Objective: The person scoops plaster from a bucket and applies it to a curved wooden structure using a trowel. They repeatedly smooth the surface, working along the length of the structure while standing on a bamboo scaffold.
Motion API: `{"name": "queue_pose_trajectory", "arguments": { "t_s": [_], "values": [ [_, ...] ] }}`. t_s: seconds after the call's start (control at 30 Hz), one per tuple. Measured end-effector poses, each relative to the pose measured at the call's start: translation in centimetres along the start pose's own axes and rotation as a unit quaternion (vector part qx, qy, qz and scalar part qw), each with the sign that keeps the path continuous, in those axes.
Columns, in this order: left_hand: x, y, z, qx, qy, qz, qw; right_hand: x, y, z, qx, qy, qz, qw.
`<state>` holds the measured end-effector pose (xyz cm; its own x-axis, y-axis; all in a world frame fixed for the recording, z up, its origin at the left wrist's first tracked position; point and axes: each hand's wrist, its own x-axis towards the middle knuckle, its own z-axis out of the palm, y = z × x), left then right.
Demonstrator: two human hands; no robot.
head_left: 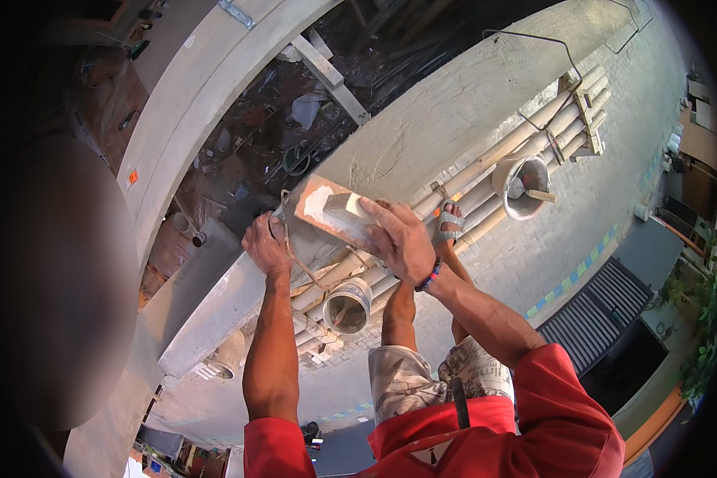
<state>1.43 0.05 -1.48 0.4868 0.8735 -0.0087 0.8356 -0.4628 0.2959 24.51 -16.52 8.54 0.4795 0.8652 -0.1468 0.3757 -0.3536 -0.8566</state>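
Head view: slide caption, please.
Right hand grips a float-like tool over the plastered wall, bamboo scaffolding and buckets below.

This was an outdoor building site, shown by the roughly plastered grey wall (446,111) and the scaffold of bamboo poles (494,160) lashed alongside it. Mixing buckets (502,171) smeared with grey stood on the poles, while debris (247,119) littered the space behind the wall. Below lay paved ground (526,267), with a dark slatted gate (597,315) across it.

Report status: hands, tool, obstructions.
Right hand gripping rectangular tool. Left hand at wall edge. Tool face white-smeared. Bent rod between hands, possibly obstructing.
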Motion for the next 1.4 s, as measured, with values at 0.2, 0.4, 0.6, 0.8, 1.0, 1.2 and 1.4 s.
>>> {"name": "queue_pose_trajectory", "arguments": {
  "t_s": [0.2, 0.4, 0.6, 0.8, 1.0, 1.2, 1.4],
  "values": [
    [0.4, 0.8, -0.1, -0.001, -0.005, 0.001, 1.0, -6.2, 7.4, -11.2, 0.558, 0.122, 0.252, 0.781],
    [0.5, 0.9, 0.3, -0.024, 0.027, 0.018, 0.999, -10.4, 7.1, -14.4, 0.629, 0.162, 0.341, 0.68],
    [0.3, -1.6, -0.9, -0.095, 0.052, 0.003, 0.994, -17.3, 13.9, -10.2, 0.659, 0.161, 0.399, 0.617],
    [-9.1, 0.8, -5.4, -0.172, 0.229, -0.183, 0.94, -20.4, 16.2, -11.8, 0.67, 0.18, 0.447, 0.564],
    [-23.6, 20.0, -2.9, -0.459, -0.198, -0.279, 0.82, -21.0, 19.5, -14.3, 0.721, 0.161, 0.422, 0.525],
    [-21.5, 31.8, 7.5, -0.667, -0.396, -0.279, 0.566, -19.0, 19.0, -16.4, 0.75, 0.084, 0.391, 0.526],
    [-15.6, 37.7, 12.2, -0.771, -0.444, -0.221, 0.4, -18.6, 23.9, -16.3, 0.828, 0.052, 0.327, 0.453]
  ]
}}
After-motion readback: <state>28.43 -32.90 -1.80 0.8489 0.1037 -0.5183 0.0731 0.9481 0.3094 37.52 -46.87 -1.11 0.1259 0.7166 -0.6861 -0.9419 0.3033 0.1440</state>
